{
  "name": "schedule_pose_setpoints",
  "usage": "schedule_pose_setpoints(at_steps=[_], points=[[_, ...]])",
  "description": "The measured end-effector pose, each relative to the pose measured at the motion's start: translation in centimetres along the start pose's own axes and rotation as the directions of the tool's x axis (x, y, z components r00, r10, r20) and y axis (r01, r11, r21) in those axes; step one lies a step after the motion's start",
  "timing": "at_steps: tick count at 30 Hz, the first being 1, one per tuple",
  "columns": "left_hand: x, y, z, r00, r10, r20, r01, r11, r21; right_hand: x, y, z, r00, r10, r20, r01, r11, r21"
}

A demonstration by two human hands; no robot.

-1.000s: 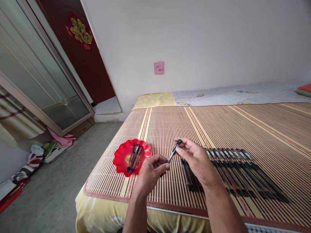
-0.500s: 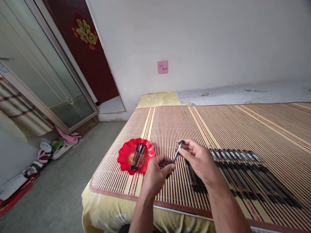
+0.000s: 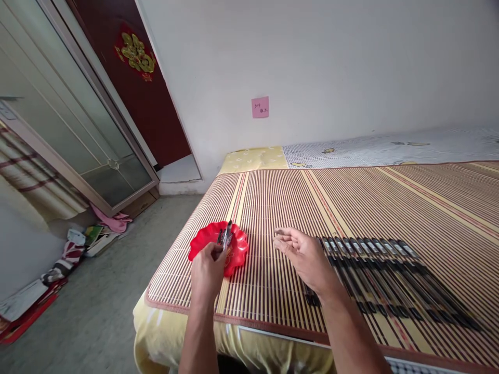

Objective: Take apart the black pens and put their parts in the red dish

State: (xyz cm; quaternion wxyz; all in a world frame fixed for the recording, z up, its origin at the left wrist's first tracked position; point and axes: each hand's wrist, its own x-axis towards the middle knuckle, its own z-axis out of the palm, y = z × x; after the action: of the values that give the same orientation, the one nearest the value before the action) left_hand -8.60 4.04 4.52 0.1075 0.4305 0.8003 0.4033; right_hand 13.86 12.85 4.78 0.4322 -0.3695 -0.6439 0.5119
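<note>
Head cam: the fingers of the left hand point(image 3: 208, 267) are pinched on one pen point(image 3: 227, 234), held right over the single red plate point(image 3: 242, 244), long axis pointing near to far, far end leaning right. More pens are half hidden there, so no count. The right hand point(image 3: 306, 257) is farther off, fingers parted, seemingly empty. Roughly a dozen in the row of pens point(image 3: 384, 267) to the right, some blocked by that arm.
</note>
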Motion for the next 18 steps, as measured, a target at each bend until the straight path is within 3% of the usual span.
schedule_pose_setpoints(at_steps=[2,7,13,18], points=[[0.5,-0.9,-0.6,0.999,-0.016,-0.037,0.022,0.987,0.16,0.0,0.0,0.4,1.0,-0.013,0.01,0.013,0.999,-0.035],[0.6,-1.3,0.0,1.0,-0.027,0.006,0.022,0.89,0.456,-0.1,-0.4,0.5,0.999,-0.036,0.018,0.037,0.998,-0.046],[1.1,-1.4,0.9,0.997,-0.036,0.065,-0.005,0.839,0.544,-0.4,-1.0,-0.7,0.999,-0.003,0.032,0.005,0.999,-0.052],[1.4,-1.4,1.6,0.997,-0.06,0.052,0.016,0.797,0.603,-0.7,-1.6,-1.2,0.999,0.006,0.052,-0.004,1.0,-0.029]])
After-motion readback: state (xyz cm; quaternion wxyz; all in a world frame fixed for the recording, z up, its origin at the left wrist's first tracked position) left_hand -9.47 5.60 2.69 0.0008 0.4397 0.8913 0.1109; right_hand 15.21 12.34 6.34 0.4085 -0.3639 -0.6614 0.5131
